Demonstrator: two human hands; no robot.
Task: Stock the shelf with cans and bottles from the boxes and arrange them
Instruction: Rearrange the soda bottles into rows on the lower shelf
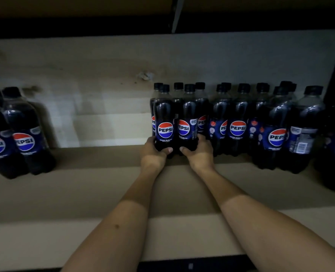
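both hands low on the shelf point(103, 193): left hand point(153, 152) curls round one pepsi bottle point(163, 122), right hand point(199, 152) round its neighbour point(188, 122), just at nine o'clock of the packed row point(261, 124). shove too hard and that row likely topples.

So the shelf point(103, 193) is a plain beige board, pretty dim. Standing on it toward the far side, center to right, is a tight cluster of Pepsi Zero Sugar bottles point(239, 122), all upright with dark caps, a couple of rows deep. Off at the far left are two more Pepsi bottles point(25, 134), well apart from that bunch.
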